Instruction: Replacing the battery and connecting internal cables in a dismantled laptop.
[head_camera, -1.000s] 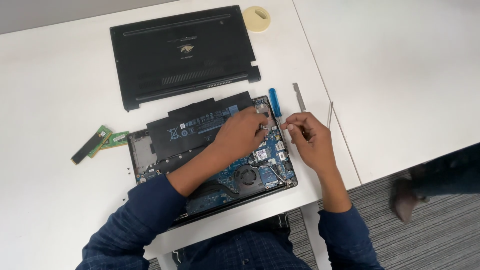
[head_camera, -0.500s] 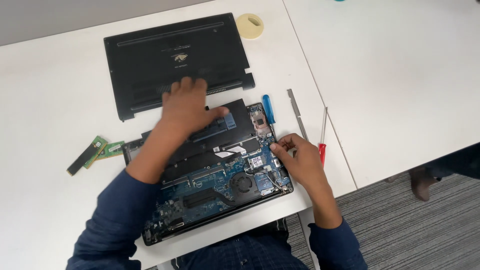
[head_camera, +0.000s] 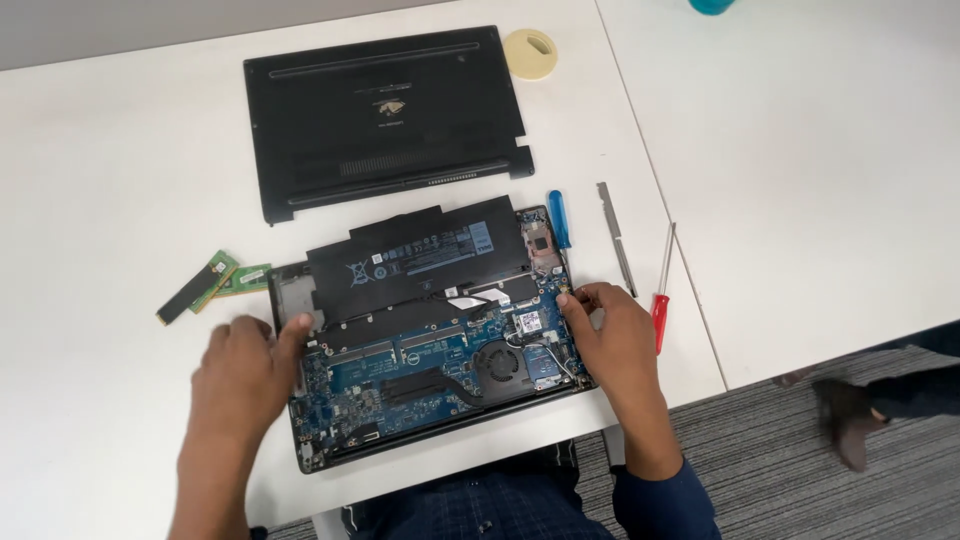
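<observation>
The opened laptop (head_camera: 430, 345) lies flat on the white bench (head_camera: 120, 150) right in front of the person, its blue circuit board, round fan and long black battery (head_camera: 415, 255) all showing. The left hand (head_camera: 240, 375) rests on the laptop's left edge, fingers (head_camera: 290, 335) spread apart and flat, gripping nothing. The right hand (head_camera: 610, 335) sits on the right edge, its fingers (head_camera: 580, 300) curled close together at the board's corner; whether they pinch anything there I cannot tell.

Just beyond the right fingers a blue-handled screwdriver (head_camera: 558, 218) lies against the laptop's far right corner. To the outer side of those fingers lie a thin grey metal strip (head_camera: 616, 235) and a red-handled screwdriver (head_camera: 661, 295), near each other but apart. Out past the left fingers two green memory sticks (head_camera: 212, 285) lie overlapping. Well beyond both hands sits the removed black bottom cover (head_camera: 385, 115), with a roll of pale tape (head_camera: 529, 52) at its far right corner
</observation>
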